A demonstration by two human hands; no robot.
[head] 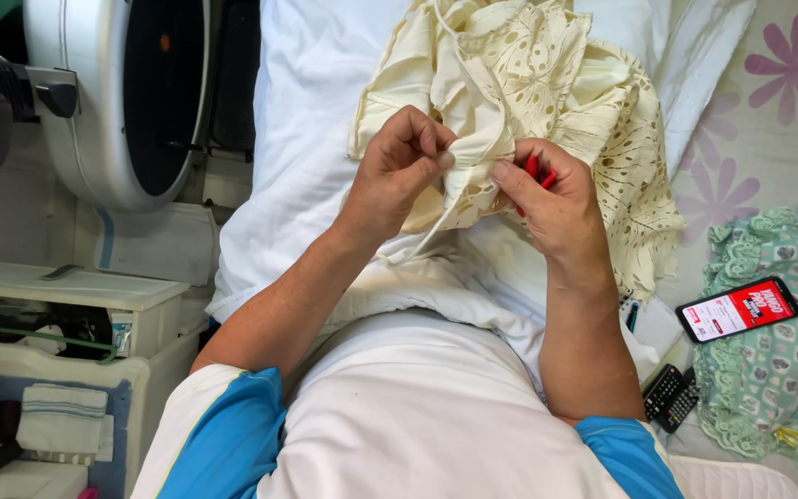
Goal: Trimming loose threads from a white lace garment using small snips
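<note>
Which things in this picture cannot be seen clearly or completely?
- Red tool, head view: mostly hidden inside the right hand; its kind cannot be told.
- Cream lace garment: its top is cut off by the upper edge, and the left hand covers the pinched fold.
- Black remote controls: partly hidden behind the right forearm.
- White round appliance: cut off by the upper edge.

A single camera sits on the person's head and looks steeply down over the chest and forearms. It is close: both hands, the left hand (399, 166) and the right hand (556, 203), fill the middle of the view. A white appliance (94, 102) lies far left, the bed (778, 120) right.
</note>
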